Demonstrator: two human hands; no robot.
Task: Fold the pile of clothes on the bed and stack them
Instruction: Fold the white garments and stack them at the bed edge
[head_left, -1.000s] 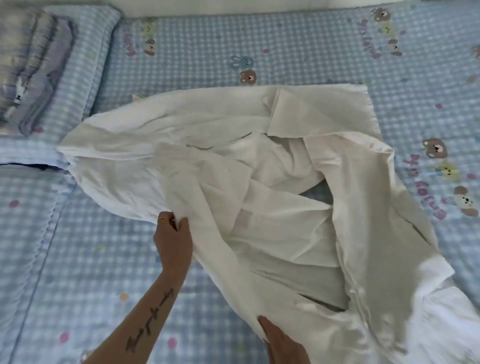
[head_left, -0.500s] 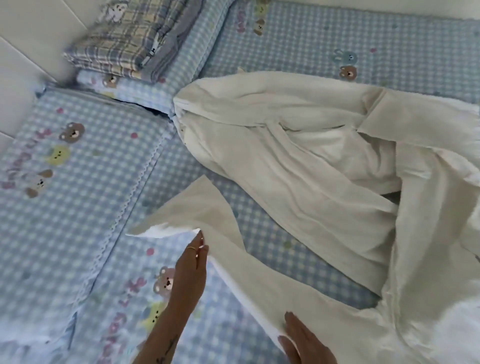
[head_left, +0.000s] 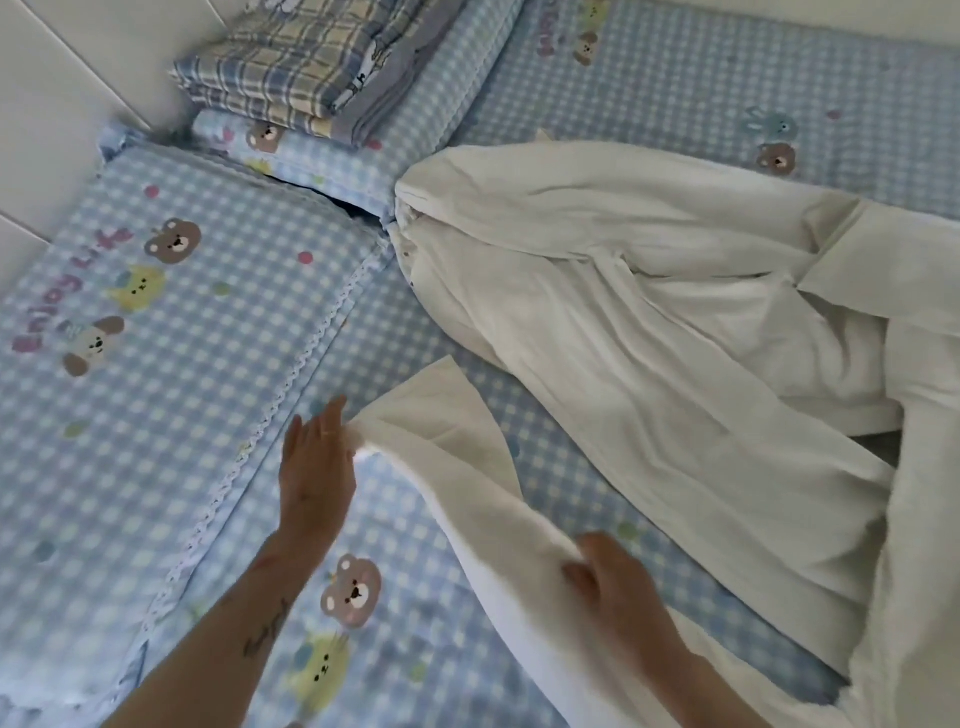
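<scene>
Head view. A large white garment (head_left: 649, 322) lies spread and rumpled on the bed (head_left: 218, 291), which is covered by a blue checked sheet printed with bears and other small animals. The bulk of the garment occupies the right half of the view, with one bunched end pointing toward the gap between the two pillows at upper centre. A long strip of the same white fabric runs from the lower right toward the centre of the frame and is raised off the sheet.

The left hand (head_left: 317, 467) is at the far tip of this strip. Its fingers are extended and nearly straight, and the tip of the fabric touches the thumb side of the hand. Whether the thumb pinches the cloth cannot be told, because the edge is blurred. A ring shows on one finger, and the forearm carries dark markings.

The right hand (head_left: 613, 587) is lower on the same strip, near the bottom centre. Its fingers are curled into the fabric, so this grip is clamped on the white garment.

A folded stack of plaid cloth (head_left: 306, 62) rests on the far pillow (head_left: 332, 161) at upper left, well apart from the garment. A near pillow (head_left: 156, 322) lies along the left side.
</scene>
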